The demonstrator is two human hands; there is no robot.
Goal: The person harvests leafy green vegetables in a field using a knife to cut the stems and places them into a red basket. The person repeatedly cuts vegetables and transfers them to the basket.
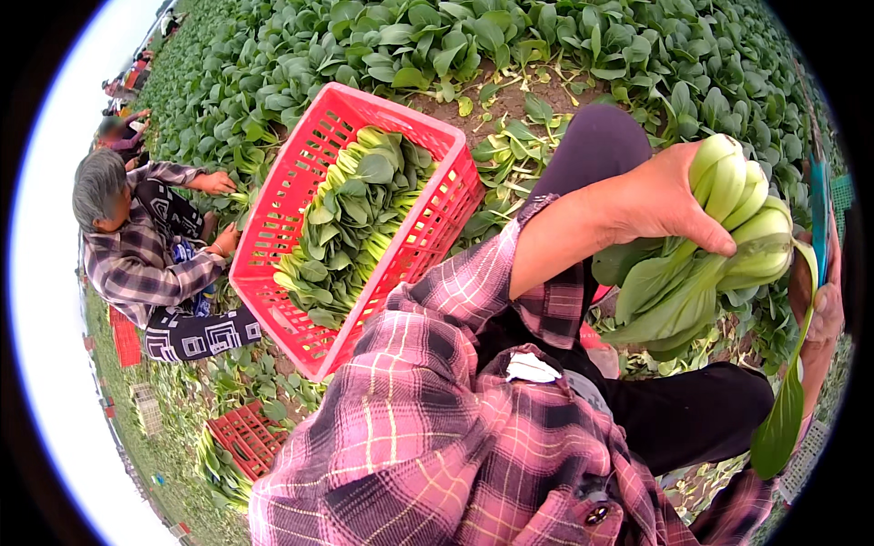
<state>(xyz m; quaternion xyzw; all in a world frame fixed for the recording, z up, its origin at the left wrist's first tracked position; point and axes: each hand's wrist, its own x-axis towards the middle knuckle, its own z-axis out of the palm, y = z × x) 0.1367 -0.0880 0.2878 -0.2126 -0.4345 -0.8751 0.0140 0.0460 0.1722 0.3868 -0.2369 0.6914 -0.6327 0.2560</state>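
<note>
My left hand point(662, 194) grips a bunch of bok choy point(758, 225) from above, its pale stem bases to the right and its leaves hanging toward my lap. At the far right edge, my right hand point(823, 307) is closed on a narrow tool with a teal part point(819, 211), possibly a knife; the rim distorts its shape. A single leaf point(778, 423) on a long bent stalk hangs by my right thumb, its stalk reaching the bunch. Left of my legs, a red plastic crate point(403, 280) holds bok choy point(355, 211) laid in rows.
Uncut bok choy plants point(437, 41) grow ahead. Cut leaves point(512, 150) litter the soil. A co-worker in a checked shirt point(150, 273) sits left of the crate, hands among plants. Lower left stand a smaller red crate point(249, 437) and a bok choy pile point(222, 471). Other people are farther off.
</note>
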